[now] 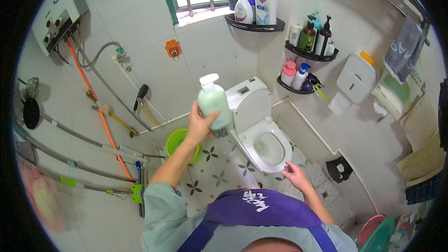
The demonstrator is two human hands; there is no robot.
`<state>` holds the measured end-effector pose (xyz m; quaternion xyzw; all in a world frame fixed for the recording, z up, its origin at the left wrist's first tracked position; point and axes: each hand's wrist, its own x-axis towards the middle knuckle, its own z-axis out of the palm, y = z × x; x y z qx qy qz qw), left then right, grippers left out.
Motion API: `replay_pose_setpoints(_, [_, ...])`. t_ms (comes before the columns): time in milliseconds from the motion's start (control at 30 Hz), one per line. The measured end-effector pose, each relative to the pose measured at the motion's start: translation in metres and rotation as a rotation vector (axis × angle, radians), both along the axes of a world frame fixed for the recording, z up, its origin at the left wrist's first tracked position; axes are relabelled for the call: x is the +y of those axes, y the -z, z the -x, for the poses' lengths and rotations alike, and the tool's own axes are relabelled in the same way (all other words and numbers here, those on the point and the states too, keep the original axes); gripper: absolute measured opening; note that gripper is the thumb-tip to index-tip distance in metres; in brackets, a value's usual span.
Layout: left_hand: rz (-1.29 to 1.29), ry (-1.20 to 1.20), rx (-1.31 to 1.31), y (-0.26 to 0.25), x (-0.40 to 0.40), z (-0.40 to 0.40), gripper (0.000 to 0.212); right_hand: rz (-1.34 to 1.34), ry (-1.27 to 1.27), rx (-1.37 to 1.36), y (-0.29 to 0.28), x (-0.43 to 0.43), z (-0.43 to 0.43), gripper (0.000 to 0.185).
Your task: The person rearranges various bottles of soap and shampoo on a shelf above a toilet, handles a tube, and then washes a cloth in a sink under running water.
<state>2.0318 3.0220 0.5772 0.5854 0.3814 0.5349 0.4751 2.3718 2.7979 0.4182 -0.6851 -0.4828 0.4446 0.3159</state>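
Observation:
A light green pump bottle with a white pump head is held up in my left hand, thumb across its front and fingers behind it. My right hand hangs with fingers apart and nothing in it, over or close by the front rim of the toilet bowl. The white toilet stands with its lid raised and the seat down. Beyond the bottle, black corner shelves carry several pump bottles; a white one with a blue pump stands near the window.
A lime green bucket sits on the patterned floor left of the toilet. Lower corner shelves hold more bottles. Hoses and long handles line the left wall under a water heater. Basins stand at the lower right.

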Motion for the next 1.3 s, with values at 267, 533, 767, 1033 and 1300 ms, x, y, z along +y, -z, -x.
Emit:
replay_pose_setpoints(267, [-0.320,-0.112,0.083,-0.106,0.214,0.003,0.057,-0.102,-0.298,-0.308,-0.019,0.123,0.036,0.062])
replay_pose_setpoints(533, [-0.342,-0.171,0.212,-0.165,0.449,-0.043,0.069,-0.016,0.201,-0.243,0.018,0.141,0.056,0.058])
replay_pose_setpoints(767, [-0.294,-0.028,0.098,-0.141,0.583,-0.070,0.065,0.214,0.406,-0.215,0.029,0.113,0.085,0.058])
replay_pose_setpoints(1033, [-0.265,0.050,0.116,-0.148,0.586,-0.087,0.072,0.176,0.336,-0.326,0.008,0.168,0.092,0.057])
replay_pose_setpoints(1300, [-0.337,-0.023,0.412,-0.142,0.576,-0.082,0.076,0.141,0.274,-0.379,-0.005,0.199,0.084,0.058])
